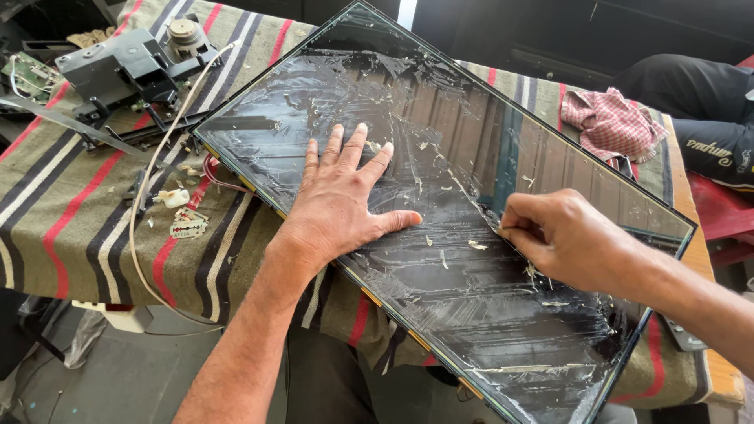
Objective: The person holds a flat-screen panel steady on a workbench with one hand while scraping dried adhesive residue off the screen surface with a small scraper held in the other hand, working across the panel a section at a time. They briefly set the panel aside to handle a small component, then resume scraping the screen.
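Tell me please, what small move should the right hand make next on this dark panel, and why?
Probably a short scrape onward along the pale residue line, toward the near edge. The right hand is pinched with its fingers pressed on the screen panel; whether they hold a tool cannot be seen. Flakes and streaks remain below it, and the left hand lies flat, steadying the panel.

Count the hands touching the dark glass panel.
2. The left hand lies flat with fingers spread near the middle of the panel; the right hand is pinched closed against the glass farther right. No other hands show.
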A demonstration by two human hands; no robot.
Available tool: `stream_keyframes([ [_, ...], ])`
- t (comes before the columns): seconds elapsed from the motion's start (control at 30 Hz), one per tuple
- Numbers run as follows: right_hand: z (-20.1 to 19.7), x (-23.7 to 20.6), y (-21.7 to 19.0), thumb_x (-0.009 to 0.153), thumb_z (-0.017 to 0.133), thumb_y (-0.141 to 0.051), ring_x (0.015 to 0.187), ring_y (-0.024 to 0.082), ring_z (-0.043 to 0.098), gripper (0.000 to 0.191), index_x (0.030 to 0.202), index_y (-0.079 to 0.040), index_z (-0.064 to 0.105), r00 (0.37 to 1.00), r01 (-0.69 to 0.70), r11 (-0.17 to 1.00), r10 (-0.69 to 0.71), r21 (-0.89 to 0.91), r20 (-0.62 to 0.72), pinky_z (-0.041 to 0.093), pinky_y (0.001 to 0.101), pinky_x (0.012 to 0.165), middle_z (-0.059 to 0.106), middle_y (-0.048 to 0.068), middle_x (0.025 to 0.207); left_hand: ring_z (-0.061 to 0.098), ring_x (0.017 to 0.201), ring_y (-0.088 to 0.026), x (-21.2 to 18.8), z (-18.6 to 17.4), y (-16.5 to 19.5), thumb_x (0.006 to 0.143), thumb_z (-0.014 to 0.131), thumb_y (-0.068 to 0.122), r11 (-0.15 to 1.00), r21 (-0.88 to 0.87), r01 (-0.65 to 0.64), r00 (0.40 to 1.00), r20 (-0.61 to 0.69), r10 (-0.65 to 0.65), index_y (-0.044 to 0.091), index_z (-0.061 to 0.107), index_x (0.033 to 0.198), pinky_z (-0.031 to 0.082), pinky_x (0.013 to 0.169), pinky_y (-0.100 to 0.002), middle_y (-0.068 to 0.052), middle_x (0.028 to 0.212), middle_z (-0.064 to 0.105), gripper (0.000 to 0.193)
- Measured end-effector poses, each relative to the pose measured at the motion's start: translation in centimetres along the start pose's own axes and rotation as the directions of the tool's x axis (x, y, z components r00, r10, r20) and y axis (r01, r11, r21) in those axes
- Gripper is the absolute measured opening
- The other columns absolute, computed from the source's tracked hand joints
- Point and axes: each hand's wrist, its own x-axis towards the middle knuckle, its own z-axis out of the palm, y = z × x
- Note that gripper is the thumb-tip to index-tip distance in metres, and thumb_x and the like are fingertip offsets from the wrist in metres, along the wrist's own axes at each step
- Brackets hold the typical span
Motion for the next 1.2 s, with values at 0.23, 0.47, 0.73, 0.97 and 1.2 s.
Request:
stream_keyframes([
  [0.23, 0.0, 0.7, 1.3, 0.084, 0.073, -0.013, 0.06, 0.014, 0.061, 0.013, 0.086, 0.0, 0.072, 0.997, -0.058, 0.992, 0.064, 0.115, -0.048, 0.053, 0.0341, 0.058, 0.073, 0.009, 0.064, 0.01, 0.152, -0.043, 0.1, 0.1, -0.1, 0.072, 0.06, 0.088, 1.0, -0.002, -0.014, 1.0, -0.022, 0.014, 0.014, 0.042, 0.153, 0.005, 0.12, -0.06, -0.024, 0.162, 0.023, 0.111],
  [0.47, 1.1, 7.8, -0.2, 0.09, 0.073, -0.018, 0.064, 0.021, 0.069, 0.02, 0.095, 0.001, 0.073, 0.98, 0.02, 0.999, -0.029, -0.047, -0.195, 0.055, 0.0384, 0.063, 0.073, 0.015, 0.075, 0.009, 0.152, -0.044, 0.1, -0.1, 0.0, 0.072, 0.062, 0.086, 1.0, 0.016, -0.004, 1.0, 0.0, 0.004, 0.014, 0.041, 0.153, 0.006, 0.12, -0.061, -0.024, 0.163, 0.023, 0.111],
  [0.73, 1.1, 7.5, -1.9, 0.092, 0.069, -0.009, 0.06, 0.023, 0.071, 0.012, 0.094, 0.003, 0.069, 0.977, 0.143, 0.986, -0.155, -0.087, -0.144, 0.054, 0.0375, 0.059, 0.072, 0.018, 0.072, 0.008, 0.152, -0.043, 0.1, 0.2, -0.2, 0.072, 0.061, 0.087, 1.0, 0.014, 0.0, 1.0, 0.01, 0.0, 0.014, 0.04, 0.154, 0.004, 0.12, -0.061, -0.023, 0.163, 0.022, 0.112],
  [0.97, 1.3, 5.5, -1.8, 0.092, 0.068, -0.007, 0.058, 0.024, 0.071, 0.01, 0.093, 0.003, 0.067, 0.966, 0.203, 0.975, -0.215, -0.091, -0.142, 0.053, 0.0387, 0.056, 0.071, 0.018, 0.072, 0.006, 0.152, -0.042, 0.1, 0.2, -0.1, 0.07, 0.06, 0.088, 1.0, 0.01, 0.01, 1.0, 0.029, -0.01, 0.015, 0.039, 0.154, 0.002, 0.121, -0.059, -0.022, 0.163, 0.021, 0.113],
  [1.2, 1.5, 3.7, -1.1, 0.091, 0.069, -0.005, 0.068, 0.029, 0.072, 0.008, 0.092, 0.002, 0.067, 0.95, 0.246, 0.963, -0.262, -0.112, -0.168, 0.053, 0.0404, 0.062, 0.071, 0.019, 0.075, 0.007, 0.153, -0.042, 0.1, 0.1, -0.1, 0.069, 0.061, 0.089, 1.0, -0.003, 0.013, 1.0, 0.02, -0.013, 0.015, 0.041, 0.154, 0.003, 0.121, -0.06, -0.022, 0.163, 0.021, 0.114],
])
